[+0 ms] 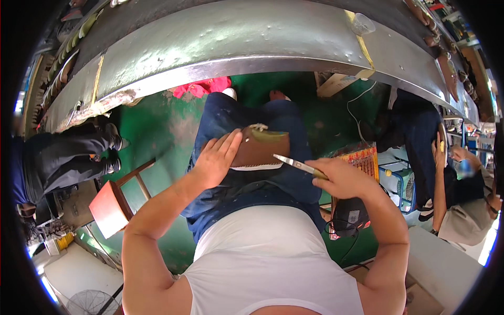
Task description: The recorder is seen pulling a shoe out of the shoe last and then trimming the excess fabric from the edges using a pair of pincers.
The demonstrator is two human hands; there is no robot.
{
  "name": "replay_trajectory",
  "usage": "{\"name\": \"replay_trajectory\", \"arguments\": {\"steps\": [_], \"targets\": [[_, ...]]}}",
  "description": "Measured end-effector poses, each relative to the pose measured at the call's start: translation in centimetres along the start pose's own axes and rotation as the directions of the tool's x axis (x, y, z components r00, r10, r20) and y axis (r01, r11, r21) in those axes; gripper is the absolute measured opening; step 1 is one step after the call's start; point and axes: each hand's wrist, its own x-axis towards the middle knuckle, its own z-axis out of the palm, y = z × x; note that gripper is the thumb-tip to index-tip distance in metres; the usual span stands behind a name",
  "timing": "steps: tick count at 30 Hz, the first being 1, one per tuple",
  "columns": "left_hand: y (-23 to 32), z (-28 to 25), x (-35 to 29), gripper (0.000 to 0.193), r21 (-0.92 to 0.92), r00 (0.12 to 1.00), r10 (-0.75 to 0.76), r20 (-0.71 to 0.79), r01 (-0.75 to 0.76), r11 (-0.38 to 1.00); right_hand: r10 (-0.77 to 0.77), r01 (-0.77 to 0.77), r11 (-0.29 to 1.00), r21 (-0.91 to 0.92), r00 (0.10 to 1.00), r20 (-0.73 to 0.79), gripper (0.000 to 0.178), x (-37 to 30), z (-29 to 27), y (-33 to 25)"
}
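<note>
A brown shoe (262, 149) with a green lining or last showing in its opening and a pale lower edge lies across my lap. My left hand (216, 157) holds its left end, fingers stretched over the brown upper and the thumb hidden. In my right hand (338, 176) is a knife (295, 164) with a pointed metal blade and a yellowish handle, the fingers closed round it. The blade tip is at the shoe's lower right side; whether it touches cannot be told.
A long metal-covered bench (236, 37) crosses ahead, with shoe parts at both ends. Left stands a reddish stool (113, 207); right, a black bag-like thing (350, 215) with a cord and a patterned crate (362, 157). People are at both sides. Red cloth (202, 86) lies under the bench.
</note>
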Motion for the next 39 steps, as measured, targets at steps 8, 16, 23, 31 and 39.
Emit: {"name": "replay_trajectory", "arguments": {"steps": [8, 16, 23, 31, 39], "targets": [[1.6, 2.5, -1.5, 0.059, 0.026, 0.984, -0.14, -0.112, 0.144, 0.989, -0.227, 0.072, 0.838, -0.541, 0.947, -0.226, 0.046, 3.9, -1.8, -0.5], [1.7, 2.8, -1.4, 0.058, -0.008, 0.982, -0.145, -0.119, 0.145, 0.989, -0.399, 0.174, 0.348, -0.921, 0.916, 0.022, 0.035, 9.4, -4.8, -3.6], [1.5, 2.9, -1.4, 0.057, -0.016, 0.983, -0.147, -0.115, 0.146, 0.989, -0.122, 0.351, 0.112, -0.93, 0.933, 0.338, 0.021, 13.1, -6.8, -7.1], [0.5, 2.0, -0.6, 0.058, -0.046, 0.986, -0.152, -0.072, 0.149, 0.988, -0.018, -0.05, 0.658, -0.752, 0.997, -0.081, 0.022, 3.3, -11.3, 1.5], [1.3, -1.9, 2.9, 0.081, -0.608, 0.844, -0.336, 0.418, 0.535, 0.587, 0.344, -0.244, 0.679, 0.693, 0.939, -0.006, 0.023, 0.2, -0.5, 4.0]]}}
